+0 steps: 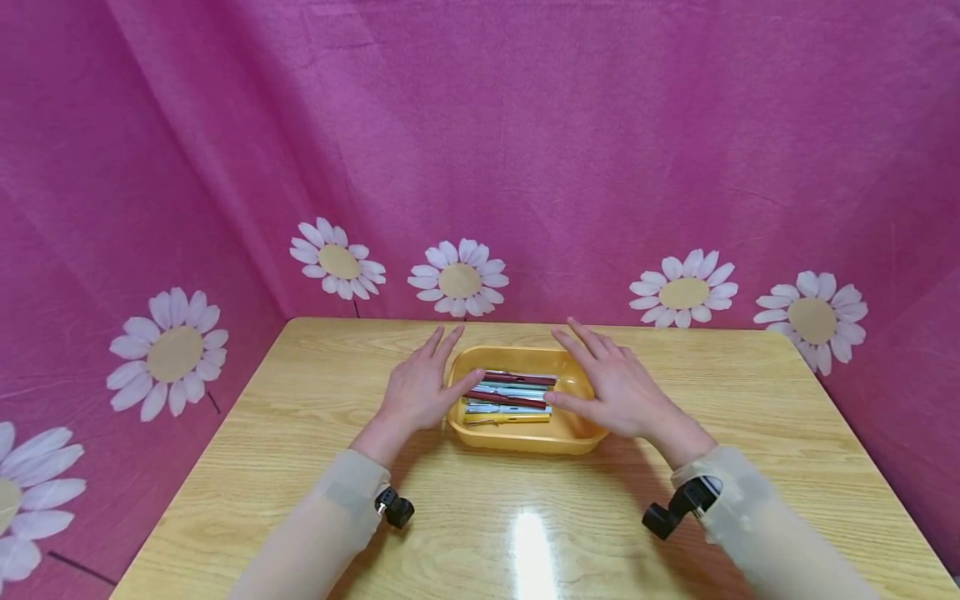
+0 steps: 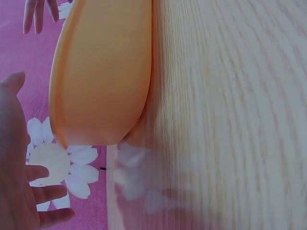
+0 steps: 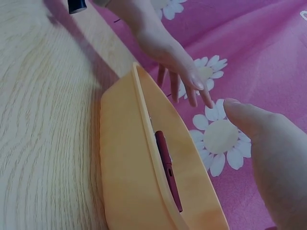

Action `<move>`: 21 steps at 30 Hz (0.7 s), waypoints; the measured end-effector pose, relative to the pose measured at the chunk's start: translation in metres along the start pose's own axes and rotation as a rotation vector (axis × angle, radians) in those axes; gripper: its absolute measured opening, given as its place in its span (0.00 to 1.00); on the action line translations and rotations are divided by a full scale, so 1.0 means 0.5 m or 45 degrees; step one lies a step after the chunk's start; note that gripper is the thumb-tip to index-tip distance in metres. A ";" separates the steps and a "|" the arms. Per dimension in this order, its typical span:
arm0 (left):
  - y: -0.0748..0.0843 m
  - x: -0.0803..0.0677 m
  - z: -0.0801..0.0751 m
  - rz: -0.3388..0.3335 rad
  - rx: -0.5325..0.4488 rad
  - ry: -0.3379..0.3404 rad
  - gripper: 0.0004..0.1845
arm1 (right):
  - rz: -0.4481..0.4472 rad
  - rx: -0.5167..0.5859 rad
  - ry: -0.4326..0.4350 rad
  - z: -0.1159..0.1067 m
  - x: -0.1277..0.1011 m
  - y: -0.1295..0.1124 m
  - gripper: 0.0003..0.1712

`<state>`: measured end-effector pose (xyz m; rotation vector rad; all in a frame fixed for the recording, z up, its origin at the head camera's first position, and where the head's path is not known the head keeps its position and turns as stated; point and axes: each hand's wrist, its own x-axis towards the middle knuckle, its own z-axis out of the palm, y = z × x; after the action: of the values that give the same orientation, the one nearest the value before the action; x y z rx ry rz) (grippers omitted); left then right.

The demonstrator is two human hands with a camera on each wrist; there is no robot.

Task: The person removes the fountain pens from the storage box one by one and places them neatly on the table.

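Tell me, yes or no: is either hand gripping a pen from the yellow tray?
No: the left hand and right hand hover open-fingered over the yellow tray, while the pens lie inside.

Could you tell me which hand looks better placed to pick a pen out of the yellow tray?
Probably the left hand: its thumb tip reaches over the yellow tray rim near the pens. The right hand hovers flat over the tray's right end.
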<state>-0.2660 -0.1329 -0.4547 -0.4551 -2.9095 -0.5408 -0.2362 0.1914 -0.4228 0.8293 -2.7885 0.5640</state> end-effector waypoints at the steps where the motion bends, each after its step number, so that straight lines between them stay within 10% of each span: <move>1: 0.001 0.001 0.001 -0.009 -0.013 -0.002 0.50 | -0.001 0.003 -0.001 0.001 0.001 -0.001 0.55; 21: 0.015 -0.004 0.028 -0.132 -0.290 0.014 0.41 | 0.005 0.143 -0.059 0.027 0.012 -0.003 0.53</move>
<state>-0.2631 -0.1217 -0.4658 -0.3271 -2.8850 -0.8931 -0.2413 0.1816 -0.4329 0.8695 -2.8231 0.7168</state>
